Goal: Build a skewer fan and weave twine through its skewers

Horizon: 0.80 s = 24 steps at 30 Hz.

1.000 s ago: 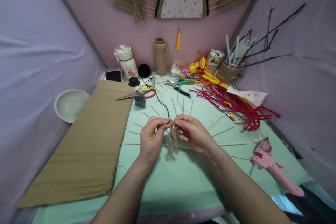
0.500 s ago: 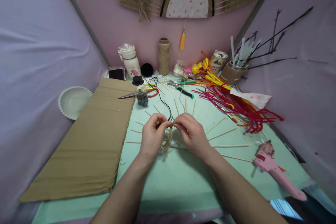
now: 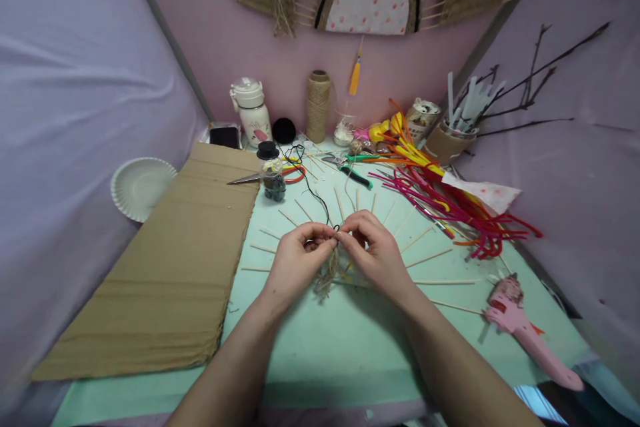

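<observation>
My left hand (image 3: 299, 263) and my right hand (image 3: 381, 255) meet over the middle of the table, both closed in a pinch. Between the fingertips is a thin black cord (image 3: 321, 200), with a small loop standing up where they meet. Beneath the fingers hangs a frayed tassel of tan twine (image 3: 327, 275), its top hidden by the fingers. Thin wooden sticks (image 3: 431, 257) fan out on the table below and around the hands; their inner ends are mostly covered.
Cardboard (image 3: 150, 267) lies at left beside a paper plate (image 3: 143, 187). Scissors (image 3: 295, 175), a small jar (image 3: 273, 180), pliers (image 3: 355, 177) and a twine spool (image 3: 319, 107) are behind the hands. Pipe cleaners (image 3: 450, 207) and a pink glue gun (image 3: 530, 330) lie at right.
Both hands stay pinched together, with small finger movements. A small black loop now shows above the fingertips. The whole view has shifted slightly.
</observation>
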### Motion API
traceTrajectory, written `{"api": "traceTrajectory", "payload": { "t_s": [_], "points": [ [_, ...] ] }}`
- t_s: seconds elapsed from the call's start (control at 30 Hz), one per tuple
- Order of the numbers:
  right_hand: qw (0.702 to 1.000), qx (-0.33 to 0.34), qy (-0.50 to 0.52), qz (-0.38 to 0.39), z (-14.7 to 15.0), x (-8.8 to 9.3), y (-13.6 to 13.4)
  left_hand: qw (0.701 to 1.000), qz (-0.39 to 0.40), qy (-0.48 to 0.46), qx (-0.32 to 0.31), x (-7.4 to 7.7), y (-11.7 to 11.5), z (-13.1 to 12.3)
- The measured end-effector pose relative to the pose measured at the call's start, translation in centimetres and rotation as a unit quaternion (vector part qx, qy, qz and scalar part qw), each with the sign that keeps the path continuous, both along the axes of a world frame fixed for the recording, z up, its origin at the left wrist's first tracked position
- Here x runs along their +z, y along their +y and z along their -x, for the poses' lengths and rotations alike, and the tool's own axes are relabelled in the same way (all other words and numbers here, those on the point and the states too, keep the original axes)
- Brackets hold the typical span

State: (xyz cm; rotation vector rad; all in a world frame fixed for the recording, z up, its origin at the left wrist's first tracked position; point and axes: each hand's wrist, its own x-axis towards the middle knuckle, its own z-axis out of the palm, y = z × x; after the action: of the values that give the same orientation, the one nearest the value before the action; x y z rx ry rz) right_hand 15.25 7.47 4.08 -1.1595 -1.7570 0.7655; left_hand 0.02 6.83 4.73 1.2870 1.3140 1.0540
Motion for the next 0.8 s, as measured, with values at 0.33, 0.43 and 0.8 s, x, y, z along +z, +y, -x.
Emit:
{"api": "traceTrajectory", "payload": {
  "t_s": [0.33,0.43,0.8],
  "points": [
    [0.998,-0.03,-0.011,0.046,0.5,0.2,-0.8,0.955,-0.194,0.223,0.024,-1.2,-0.5,-0.5],
    [0.998,-0.006,0.006,0.056,0.3,0.5,-0.7,0.955,-0.207,0.21,0.03,-1.1,-0.5,-0.4],
    [0.988,-0.034,0.097,0.117,-0.9,1.0,0.2,0.988,-0.121,0.095,0.027,-0.7,-0.2,-0.1]
  ]
}}
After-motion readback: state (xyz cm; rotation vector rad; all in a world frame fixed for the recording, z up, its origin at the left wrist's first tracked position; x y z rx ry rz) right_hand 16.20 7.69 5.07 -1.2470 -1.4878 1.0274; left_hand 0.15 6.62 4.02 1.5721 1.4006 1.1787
